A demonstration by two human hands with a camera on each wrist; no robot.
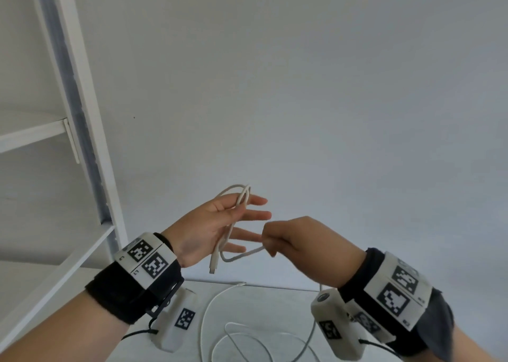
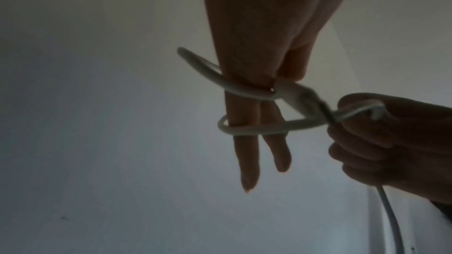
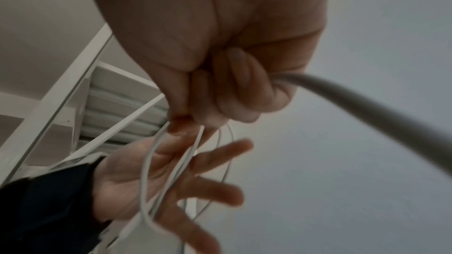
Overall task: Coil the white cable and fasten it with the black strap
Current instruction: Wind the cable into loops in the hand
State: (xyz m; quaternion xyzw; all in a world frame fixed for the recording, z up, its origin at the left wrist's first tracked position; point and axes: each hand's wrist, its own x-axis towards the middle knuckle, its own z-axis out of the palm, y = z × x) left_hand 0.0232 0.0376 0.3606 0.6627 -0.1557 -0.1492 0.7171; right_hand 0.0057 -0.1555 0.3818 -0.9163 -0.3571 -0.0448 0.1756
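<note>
The white cable (image 1: 226,239) runs across the palm of my left hand (image 1: 209,224), and its connector (image 1: 214,262) hangs below the wrist. My left thumb pins it while the four fingers stay straight and spread. In the left wrist view, loops of the cable (image 2: 257,128) go round two fingers (image 2: 247,152). My right hand (image 1: 291,238) is a fist just right of the left fingertips and grips the running part of the cable (image 3: 367,107). Slack cable (image 1: 209,315) lies in curves on the table below. No black strap shows in any view.
A white shelf unit (image 1: 90,169) stands close on the left, beside my left forearm. The white table (image 1: 261,304) lies under both hands, and a plain wall (image 1: 330,87) fills the background. Both hands are held up in the air above the table.
</note>
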